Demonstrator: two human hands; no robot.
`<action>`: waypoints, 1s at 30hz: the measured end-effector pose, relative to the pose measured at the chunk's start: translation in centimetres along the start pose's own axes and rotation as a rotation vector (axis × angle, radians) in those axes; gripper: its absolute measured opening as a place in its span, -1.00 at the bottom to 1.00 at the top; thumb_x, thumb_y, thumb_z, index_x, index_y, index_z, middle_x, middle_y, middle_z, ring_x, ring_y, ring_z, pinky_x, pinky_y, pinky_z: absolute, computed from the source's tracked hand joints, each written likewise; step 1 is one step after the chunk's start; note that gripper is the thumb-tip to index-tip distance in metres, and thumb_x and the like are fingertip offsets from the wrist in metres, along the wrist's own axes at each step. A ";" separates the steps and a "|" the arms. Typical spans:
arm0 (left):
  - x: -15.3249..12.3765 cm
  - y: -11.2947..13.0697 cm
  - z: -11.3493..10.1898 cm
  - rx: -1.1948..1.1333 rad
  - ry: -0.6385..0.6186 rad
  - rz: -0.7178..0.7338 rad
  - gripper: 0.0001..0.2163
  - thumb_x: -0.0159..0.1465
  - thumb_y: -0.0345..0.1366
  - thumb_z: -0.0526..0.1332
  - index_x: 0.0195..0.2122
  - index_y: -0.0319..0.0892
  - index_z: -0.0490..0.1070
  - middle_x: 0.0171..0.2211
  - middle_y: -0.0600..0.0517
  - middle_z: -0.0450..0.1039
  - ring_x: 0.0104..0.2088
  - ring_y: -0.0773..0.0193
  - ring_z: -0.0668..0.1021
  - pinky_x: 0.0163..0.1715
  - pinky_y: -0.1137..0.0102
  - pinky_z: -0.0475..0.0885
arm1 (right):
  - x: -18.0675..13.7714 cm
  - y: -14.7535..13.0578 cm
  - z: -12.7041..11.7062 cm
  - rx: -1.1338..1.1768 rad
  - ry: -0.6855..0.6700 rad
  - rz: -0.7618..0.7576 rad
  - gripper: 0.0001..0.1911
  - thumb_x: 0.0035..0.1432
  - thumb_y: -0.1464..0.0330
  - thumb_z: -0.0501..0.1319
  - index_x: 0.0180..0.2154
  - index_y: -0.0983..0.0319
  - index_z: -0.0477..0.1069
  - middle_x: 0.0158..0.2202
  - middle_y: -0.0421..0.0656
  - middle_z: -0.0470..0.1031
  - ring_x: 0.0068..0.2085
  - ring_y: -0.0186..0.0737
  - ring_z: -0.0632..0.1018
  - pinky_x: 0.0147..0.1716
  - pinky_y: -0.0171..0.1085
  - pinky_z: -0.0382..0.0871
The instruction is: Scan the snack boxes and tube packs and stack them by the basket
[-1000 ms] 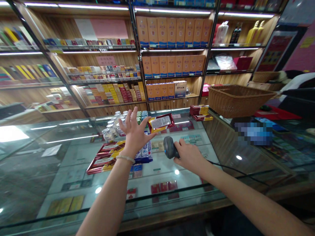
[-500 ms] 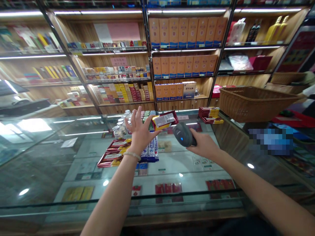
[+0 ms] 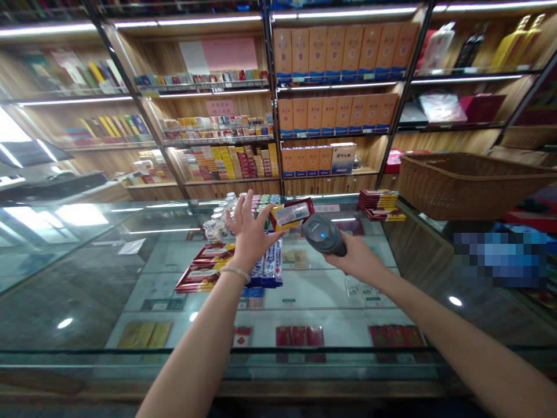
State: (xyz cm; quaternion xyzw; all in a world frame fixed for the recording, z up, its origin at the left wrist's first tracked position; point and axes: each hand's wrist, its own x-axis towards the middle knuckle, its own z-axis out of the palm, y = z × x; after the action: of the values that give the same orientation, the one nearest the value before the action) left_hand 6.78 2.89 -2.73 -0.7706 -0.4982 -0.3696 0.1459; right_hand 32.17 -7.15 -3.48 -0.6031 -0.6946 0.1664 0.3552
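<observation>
My left hand point(image 3: 249, 235) is raised above the glass counter point(image 3: 130, 278), fingers spread. Its thumb and palm press the near end of a red and yellow carton point(image 3: 292, 213) with a white label, which it holds tilted off the glass. My right hand point(image 3: 359, 258) is closed round the grip of a grey barcode scanner point(image 3: 322, 235), whose blue light shows. The scanner head sits just right of the carton's label. Under my left hand lie blue and white cartons point(image 3: 272, 270) and red and gold cartons point(image 3: 204, 270).
Several small clear jars point(image 3: 217, 220) stand behind my left hand. More red cartons point(image 3: 380, 206) are stacked beside a wicker basket point(image 3: 465, 183) at the right. Shelves of boxes point(image 3: 337, 110) fill the back wall. Packs show under the glass.
My right hand lifted the scanner off the glass and brought it up beside the carton's label. My left hand kept the carton raised. The view shifted slightly left.
</observation>
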 end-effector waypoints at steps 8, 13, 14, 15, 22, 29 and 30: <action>-0.1 -0.1 0.1 0.017 -0.010 0.010 -0.37 0.14 0.01 0.52 0.21 0.00 0.49 0.56 -0.25 -0.06 0.53 -0.34 0.01 0.44 -0.32 -0.25 | -0.8 -0.7 -0.8 0.058 -0.050 0.070 -0.60 0.09 0.32 0.34 0.00 0.20 0.55 -0.37 -0.14 0.65 -0.41 -0.13 0.63 -0.38 -0.25 0.47; 0.0 -0.1 0.0 0.007 -0.012 0.013 -0.38 0.13 0.01 0.52 0.21 0.02 0.49 0.56 -0.23 -0.08 0.53 -0.34 0.00 0.43 -0.34 -0.24 | -0.9 -0.7 -0.9 0.079 -0.037 0.061 -0.63 0.09 0.34 0.33 -0.02 0.18 0.55 -0.45 -0.19 0.61 -0.48 -0.17 0.59 -0.46 -0.28 0.43; 0.0 0.0 0.0 0.006 -0.011 0.010 -0.38 0.13 0.00 0.52 0.20 0.02 0.49 0.56 -0.22 -0.07 0.53 -0.35 0.01 0.43 -0.34 -0.25 | -0.9 -0.7 -0.9 0.083 -0.037 0.061 -0.62 0.09 0.34 0.32 -0.01 0.18 0.55 -0.45 -0.19 0.61 -0.48 -0.17 0.59 -0.46 -0.28 0.43; 0.0 0.0 0.0 0.006 -0.011 0.007 -0.38 0.12 -0.01 0.53 0.20 0.02 0.50 0.56 -0.23 -0.06 0.53 -0.35 0.01 0.43 -0.34 -0.25 | -0.9 -0.7 -1.0 0.085 -0.037 0.061 -0.62 0.09 0.34 0.33 -0.01 0.18 0.55 -0.45 -0.19 0.61 -0.48 -0.17 0.59 -0.46 -0.28 0.43; -0.1 -0.2 0.1 -0.006 -0.010 0.021 -0.40 0.15 0.04 0.49 0.19 0.00 0.50 0.56 -0.21 -0.06 0.53 -0.36 0.00 0.44 -0.33 -0.23 | -0.9 -0.8 -1.0 0.052 -0.051 0.102 -0.63 0.06 0.34 0.36 -0.04 0.21 0.58 -0.41 -0.15 0.64 -0.47 -0.15 0.60 -0.43 -0.26 0.44; -0.1 -0.3 0.4 0.013 0.009 0.023 -0.38 0.15 0.05 0.49 0.22 0.04 0.48 0.55 -0.21 -0.03 0.53 -0.30 0.02 0.44 -0.29 -0.23 | -1.1 -0.4 -0.6 0.022 0.012 0.034 -0.62 0.04 0.33 0.37 -0.05 0.18 0.58 -0.30 -0.12 0.69 -0.30 -0.07 0.67 -0.30 -0.22 0.49; -0.1 -0.3 0.4 0.012 0.011 0.031 -0.38 0.16 0.07 0.48 0.22 0.03 0.48 0.55 -0.22 -0.04 0.53 -0.31 0.02 0.44 -0.31 -0.22 | -1.1 -0.4 -0.6 0.023 0.003 0.037 -0.60 0.04 0.32 0.37 -0.03 0.18 0.57 -0.31 -0.13 0.69 -0.32 -0.08 0.67 -0.32 -0.23 0.49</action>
State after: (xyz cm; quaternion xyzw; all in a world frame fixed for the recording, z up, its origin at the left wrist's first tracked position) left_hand 6.62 3.21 -3.16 -0.7752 -0.4879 -0.3684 0.1590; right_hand 32.34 -8.40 -3.13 -0.6120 -0.6808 0.1799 0.3600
